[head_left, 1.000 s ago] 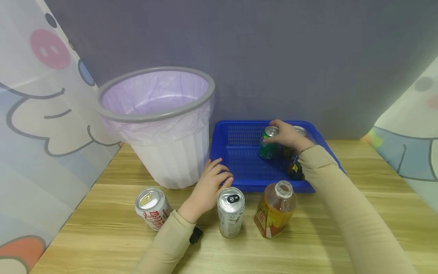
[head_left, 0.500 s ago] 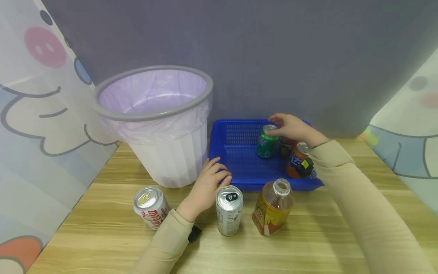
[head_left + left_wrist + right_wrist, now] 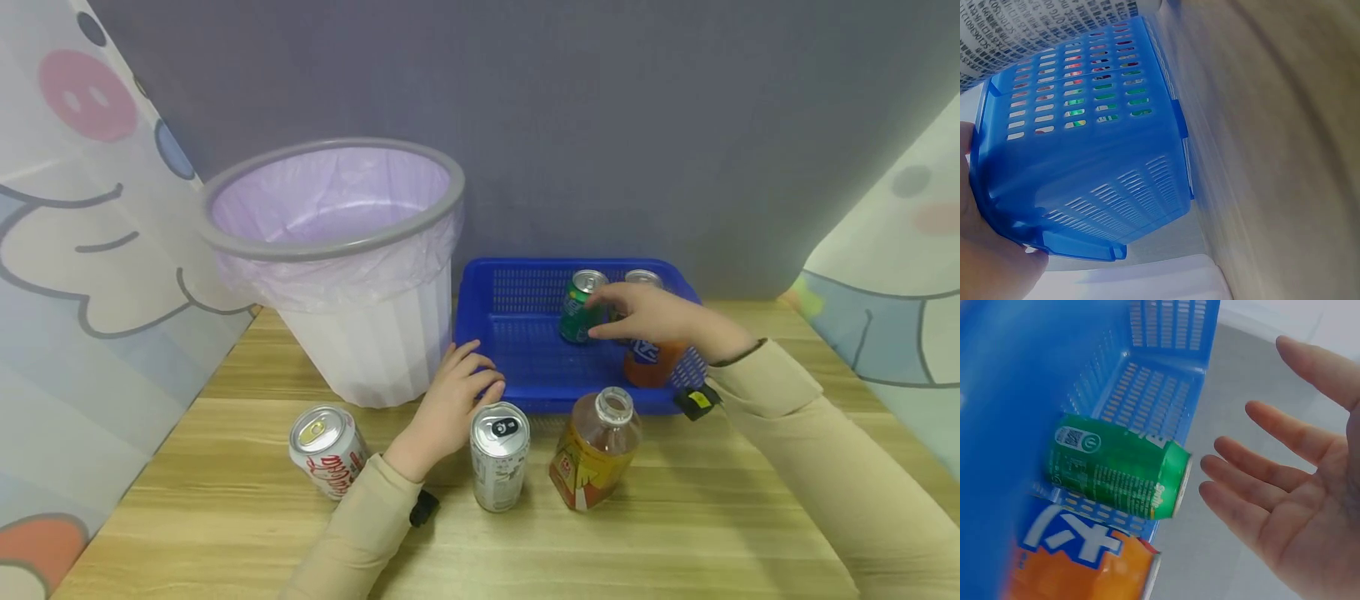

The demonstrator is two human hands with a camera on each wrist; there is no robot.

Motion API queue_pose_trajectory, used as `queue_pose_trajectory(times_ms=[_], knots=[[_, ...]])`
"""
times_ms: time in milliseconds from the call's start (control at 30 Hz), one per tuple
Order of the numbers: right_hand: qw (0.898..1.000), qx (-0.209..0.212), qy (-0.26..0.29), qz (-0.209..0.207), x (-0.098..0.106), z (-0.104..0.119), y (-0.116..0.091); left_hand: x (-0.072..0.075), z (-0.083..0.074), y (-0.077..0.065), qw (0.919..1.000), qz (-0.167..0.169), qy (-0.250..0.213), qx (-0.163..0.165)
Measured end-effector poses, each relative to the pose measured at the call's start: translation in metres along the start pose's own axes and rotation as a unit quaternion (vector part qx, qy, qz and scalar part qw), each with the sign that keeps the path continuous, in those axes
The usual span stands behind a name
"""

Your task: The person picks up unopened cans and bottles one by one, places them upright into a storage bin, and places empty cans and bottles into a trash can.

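In the head view, my left hand (image 3: 446,408) rests at the front left corner of a blue perforated basket (image 3: 468,287), fingers spread and slightly bent. The left wrist view shows that hand's fingers (image 3: 997,250) against the basket's rim. My right hand (image 3: 667,321) hovers over the basket, fingers loose. Beside it stands a green Sprite can (image 3: 576,315); the right wrist view shows a gap between the hand (image 3: 1297,481) and the can's lid. An orange Fanta can (image 3: 651,367) stands partly hidden under the hand. Another can (image 3: 642,277) stands behind it, mostly hidden.
Left of the basket stands a white bin (image 3: 375,342) with a purple liner. In front stand a white Coca-Cola can (image 3: 330,454), a silver can (image 3: 500,462) close to my left hand, and an uncapped bottle (image 3: 596,454) with a yellow label. A grey wall rises behind.
My right hand has let go of the Sprite can, which now stands upright in the basket. The hand has drawn back to the right and toward me. My left hand stays put.
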State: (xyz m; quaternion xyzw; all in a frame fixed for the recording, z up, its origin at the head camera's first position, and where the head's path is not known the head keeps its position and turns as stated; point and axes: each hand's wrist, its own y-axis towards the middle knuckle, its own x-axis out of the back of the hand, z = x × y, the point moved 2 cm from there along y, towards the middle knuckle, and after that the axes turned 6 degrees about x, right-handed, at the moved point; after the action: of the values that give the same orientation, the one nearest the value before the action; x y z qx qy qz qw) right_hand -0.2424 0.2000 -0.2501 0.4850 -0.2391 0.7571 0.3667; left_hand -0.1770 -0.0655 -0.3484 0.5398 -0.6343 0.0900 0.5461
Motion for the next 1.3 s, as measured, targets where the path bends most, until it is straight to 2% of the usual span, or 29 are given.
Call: queue_pose_trajectory(times_ms=[133,300,500,767,933,1133,1300], knots=[[1.000,0.010,0.001,0.004,-0.008,0.003,-0.009,0.000,0.001,-0.001,1.0000,-0.001,0.001,0.000],[0.999,0.019,-0.023,-0.016,-0.016,0.004,-0.018,-0.001,0.001,-0.001,1.0000,-0.003,0.001,0.000],[0.995,0.055,-0.043,-0.069,-0.031,0.000,-0.029,-0.002,0.001,-0.002,1.0000,-0.005,0.004,-0.002],[0.984,0.093,-0.056,-0.143,-0.050,-0.014,-0.050,-0.002,0.002,-0.001,1.0000,-0.001,0.008,-0.002],[0.981,0.080,-0.045,-0.168,-0.056,-0.023,-0.063,-0.002,0.002,0.000,0.9999,0.005,0.009,0.001],[0.973,0.062,-0.085,-0.205,-0.059,-0.028,-0.074,-0.003,0.002,0.000,0.9999,0.002,0.010,0.002],[0.971,0.029,-0.109,-0.212,-0.062,-0.030,-0.080,-0.003,0.002,-0.001,0.9999,-0.001,0.012,0.002]])
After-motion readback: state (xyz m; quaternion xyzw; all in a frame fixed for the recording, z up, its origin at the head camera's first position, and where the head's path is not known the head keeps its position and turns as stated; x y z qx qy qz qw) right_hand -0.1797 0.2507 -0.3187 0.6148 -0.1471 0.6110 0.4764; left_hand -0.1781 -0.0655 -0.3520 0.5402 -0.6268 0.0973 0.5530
